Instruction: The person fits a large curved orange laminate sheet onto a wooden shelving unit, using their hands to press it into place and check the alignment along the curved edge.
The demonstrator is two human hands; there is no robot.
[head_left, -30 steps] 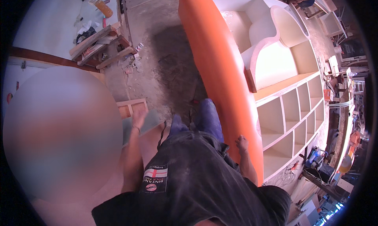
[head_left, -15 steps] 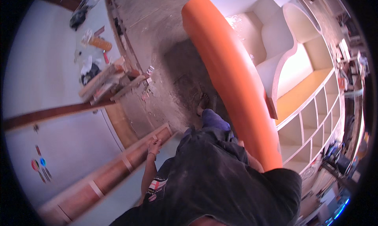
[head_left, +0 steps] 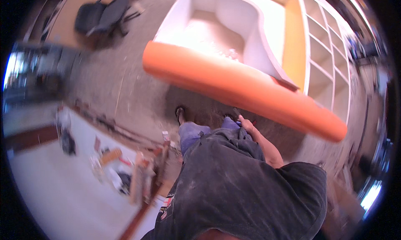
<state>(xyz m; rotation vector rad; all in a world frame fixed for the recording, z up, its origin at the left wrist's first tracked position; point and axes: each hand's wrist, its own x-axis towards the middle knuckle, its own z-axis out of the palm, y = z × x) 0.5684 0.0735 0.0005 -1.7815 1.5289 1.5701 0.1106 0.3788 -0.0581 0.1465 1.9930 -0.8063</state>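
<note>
My right hand [head_left: 246, 124] is low in front of my thigh, closed around a slim dark tool [head_left: 237, 111] whose kind is too blurred to tell. Just beyond that hand lies the rounded orange edge [head_left: 234, 87] of a large shelf unit, apart from my fingers. Behind the edge, the unit has a white compartment with a wavy divider [head_left: 261, 35] and bits of debris on its bottom. My left hand is out of sight.
White cubbyholes [head_left: 321, 52] and a yellow panel [head_left: 293, 43] continue the unit to the right. A pale worktop [head_left: 62, 169] at the left bears wood offcuts [head_left: 142, 179] and an orange-yellow cylinder [head_left: 110, 156]. A dark chair [head_left: 100, 16] stands at the far left.
My view has turned left, so the orange edge now lies across in front of me. My left hand has gone from the wooden plank and out of view. My right hand has come into sight.
</note>
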